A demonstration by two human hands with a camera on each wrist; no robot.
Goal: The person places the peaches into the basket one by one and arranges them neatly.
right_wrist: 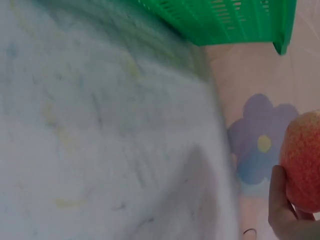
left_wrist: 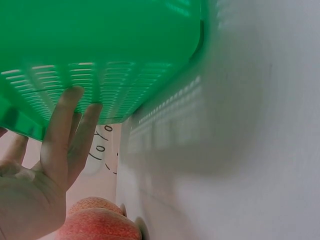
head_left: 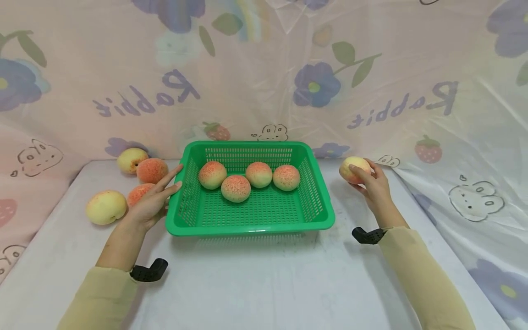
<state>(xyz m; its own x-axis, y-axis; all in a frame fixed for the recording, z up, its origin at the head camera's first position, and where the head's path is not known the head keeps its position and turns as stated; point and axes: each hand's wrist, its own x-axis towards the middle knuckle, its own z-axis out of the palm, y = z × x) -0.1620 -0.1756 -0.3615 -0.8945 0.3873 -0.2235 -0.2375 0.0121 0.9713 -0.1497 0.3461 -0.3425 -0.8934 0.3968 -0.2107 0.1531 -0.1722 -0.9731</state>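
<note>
A green plastic basket (head_left: 251, 227) stands mid-table with several red-and-yellow peaches (head_left: 235, 188) inside, towards its back. My left hand (head_left: 149, 205) touches the basket's left side; in the left wrist view its fingers (left_wrist: 60, 135) lie fairly straight against the slotted outer wall. Off to the right of the basket, my right hand (head_left: 376, 188) grips a yellow-and-red peach (head_left: 354, 168) between thumb and fingers. That peach appears to be above the table. The right wrist view catches only part of the held peach (right_wrist: 304, 160) and hand (right_wrist: 290, 215).
Left of the basket lie a yellow peach (head_left: 106, 207), a red one partly behind my left hand (head_left: 139, 193), another red one (head_left: 152, 171) and a yellowish one (head_left: 132, 160) at the back. A patterned cloth (head_left: 247, 82) hangs behind the white table (head_left: 255, 284).
</note>
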